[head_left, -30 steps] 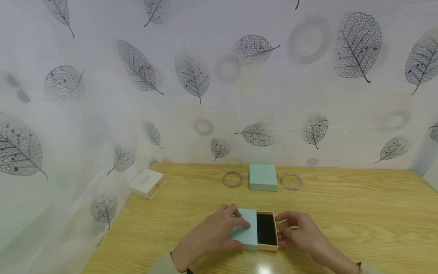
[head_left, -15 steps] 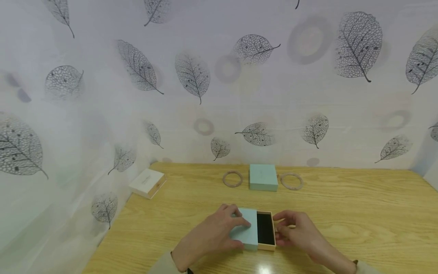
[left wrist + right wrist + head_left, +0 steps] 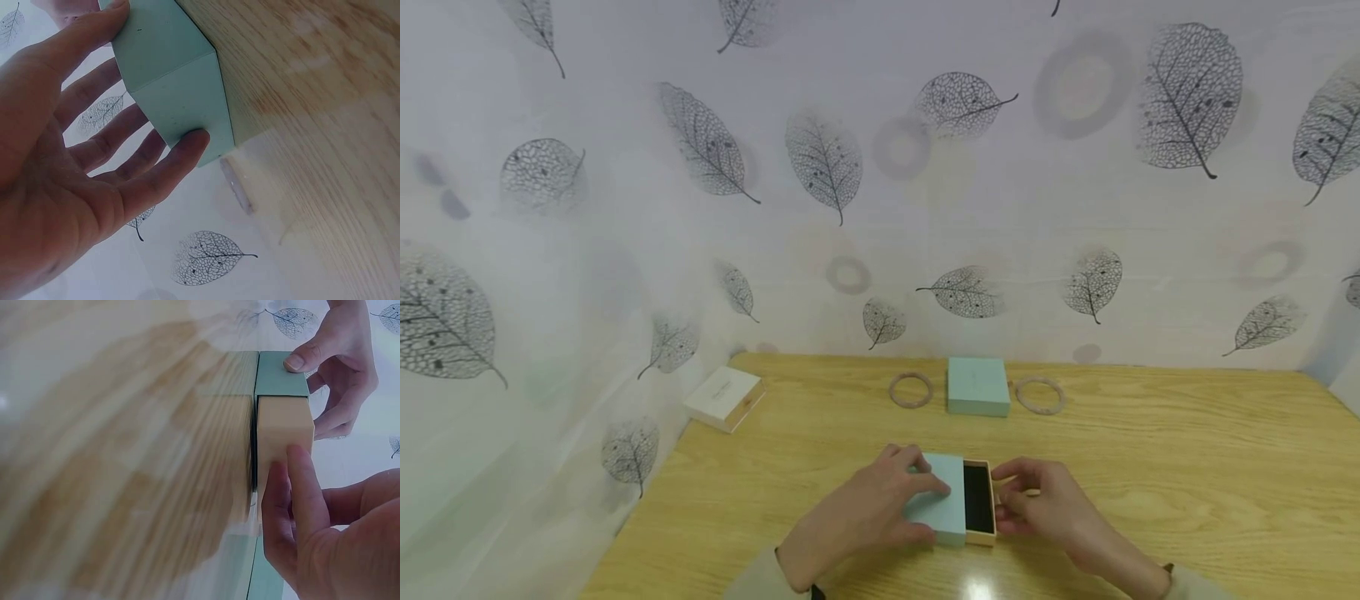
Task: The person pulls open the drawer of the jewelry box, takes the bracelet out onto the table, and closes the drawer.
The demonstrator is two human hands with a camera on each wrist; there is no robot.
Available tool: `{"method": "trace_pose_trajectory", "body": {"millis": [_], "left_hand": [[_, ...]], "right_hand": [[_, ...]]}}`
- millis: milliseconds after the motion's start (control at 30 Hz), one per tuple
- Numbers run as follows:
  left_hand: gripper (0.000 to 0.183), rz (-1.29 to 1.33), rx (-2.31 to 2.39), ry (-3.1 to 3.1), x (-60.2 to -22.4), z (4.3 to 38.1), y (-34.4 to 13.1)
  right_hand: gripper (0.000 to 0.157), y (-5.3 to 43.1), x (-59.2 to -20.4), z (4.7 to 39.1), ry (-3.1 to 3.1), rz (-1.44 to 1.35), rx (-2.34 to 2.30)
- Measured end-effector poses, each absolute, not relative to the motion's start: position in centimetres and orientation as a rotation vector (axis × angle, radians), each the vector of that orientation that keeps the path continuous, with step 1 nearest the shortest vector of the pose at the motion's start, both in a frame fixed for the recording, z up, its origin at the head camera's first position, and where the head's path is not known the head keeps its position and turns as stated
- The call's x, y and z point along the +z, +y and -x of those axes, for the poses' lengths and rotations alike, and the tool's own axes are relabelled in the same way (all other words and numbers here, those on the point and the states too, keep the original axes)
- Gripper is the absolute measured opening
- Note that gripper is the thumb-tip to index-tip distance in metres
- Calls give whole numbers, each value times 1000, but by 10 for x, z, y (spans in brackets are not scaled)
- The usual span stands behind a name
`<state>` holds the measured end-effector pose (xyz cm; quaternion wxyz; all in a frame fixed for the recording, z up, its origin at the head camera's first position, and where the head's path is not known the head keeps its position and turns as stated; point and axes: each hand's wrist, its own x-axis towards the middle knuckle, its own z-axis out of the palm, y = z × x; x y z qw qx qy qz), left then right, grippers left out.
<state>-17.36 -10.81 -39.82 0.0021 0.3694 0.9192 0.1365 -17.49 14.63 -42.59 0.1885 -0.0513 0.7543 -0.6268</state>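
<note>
A light-blue sliding drawer box lies on the table near me, its blue sleeve (image 3: 953, 518) on the left. From its right end sticks a cream tray (image 3: 981, 538) with a black lining. My left hand (image 3: 868, 512) holds the sleeve, thumb on the near side and fingers over the top; in the left wrist view a finger touches the sleeve's end (image 3: 181, 103). Against the tray's outer end my right hand (image 3: 1051, 507) rests its fingertips, as the right wrist view shows on the cream end wall (image 3: 281, 422). The hidden part of the tray is inside the sleeve.
Behind, a closed teal box (image 3: 978, 386) stands between a left bangle (image 3: 911, 405) and a right bangle (image 3: 1042, 412). A white box (image 3: 725, 395) sits at the table's left edge. Leaf-patterned curtain (image 3: 880, 208) hangs along the back and left.
My right hand has moved left, and the cream tray has slid further into the blue sleeve. The left hand stays on the sleeve.
</note>
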Motion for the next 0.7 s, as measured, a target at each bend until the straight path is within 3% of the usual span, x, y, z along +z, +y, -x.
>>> {"method": "trace_pose_trajectory", "body": {"millis": [700], "left_hand": [[44,-1149,414,2880,-397,174,-108]], "right_hand": [[30,137,-425,176,2122,65,-1756]]}}
